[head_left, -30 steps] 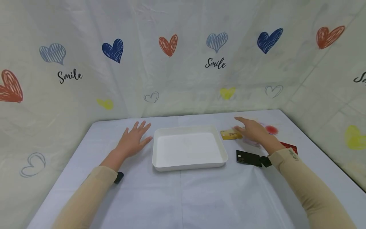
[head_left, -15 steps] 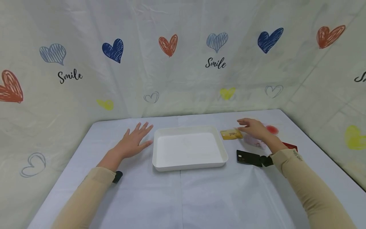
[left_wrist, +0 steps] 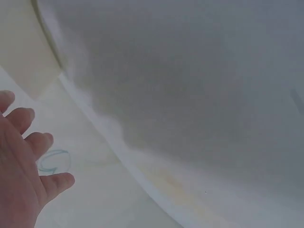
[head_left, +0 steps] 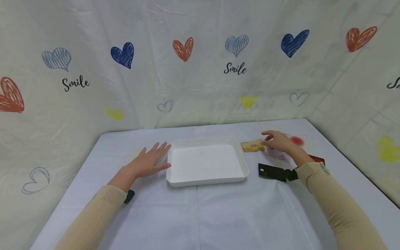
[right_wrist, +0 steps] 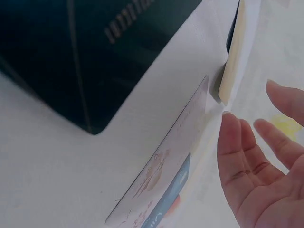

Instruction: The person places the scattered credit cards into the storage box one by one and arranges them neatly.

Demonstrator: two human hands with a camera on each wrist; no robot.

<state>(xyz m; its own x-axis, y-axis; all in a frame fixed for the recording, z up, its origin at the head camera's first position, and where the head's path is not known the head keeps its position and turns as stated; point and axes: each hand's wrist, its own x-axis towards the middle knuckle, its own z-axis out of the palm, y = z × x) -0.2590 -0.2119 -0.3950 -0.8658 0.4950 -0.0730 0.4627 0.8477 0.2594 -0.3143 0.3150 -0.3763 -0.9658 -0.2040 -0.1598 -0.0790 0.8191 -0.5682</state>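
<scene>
"Where was the right hand (head_left: 279, 141)?"

"Near the gold card's (head_left: 251, 146) right end, fingers loosely bent, gripping nothing; the card lay right of the white tray (head_left: 206, 162)."

"And the left hand (head_left: 147, 163)?"

"Fingers spread by the tray's left rim; whether touching was unclear."

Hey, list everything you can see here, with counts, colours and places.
tray: one, white, mid-table
gold card: one, gold, right of the tray
black card: one, black, right of the tray, nearer the person
red card: one, red, far right, partly hidden
pale card: at least one, pinkish, patterned, right, partly hidden
round patch: one, red, far right
table: one, white, under the tray
backdrop: one, off-white, behind the table
hearts: many, red, blue, yellow, grey, on the backdrop
sleeves: two, beige, foreground
left grip: one, bare, at the tray's left edge
right grip: one, bare, near the gold card
</scene>
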